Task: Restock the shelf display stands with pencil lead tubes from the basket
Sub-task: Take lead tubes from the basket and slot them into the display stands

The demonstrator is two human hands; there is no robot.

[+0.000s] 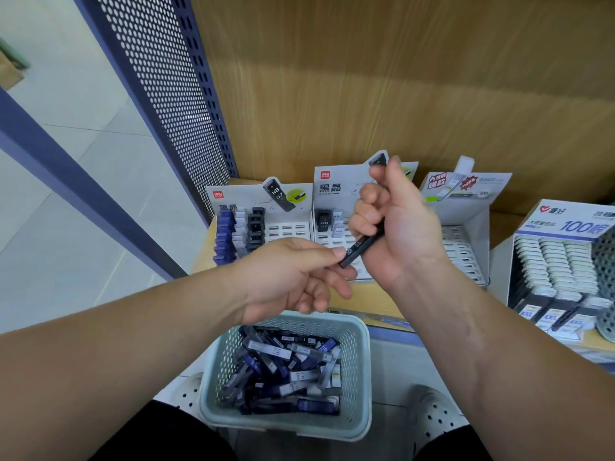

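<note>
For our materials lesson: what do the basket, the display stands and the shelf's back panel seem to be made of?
Basket: probably moulded plastic, pale green and matt; its walls are a regular grid of holes. Display stands: apparently printed card, with cut-out tops. Back panel: wood grain, possibly laminate.

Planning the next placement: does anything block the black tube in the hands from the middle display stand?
Nothing visible does. The right hand grips the black lead tube, the left hand pinches its lower end, just in front of the middle display stand; the hands themselves hide some of its slots.
</note>
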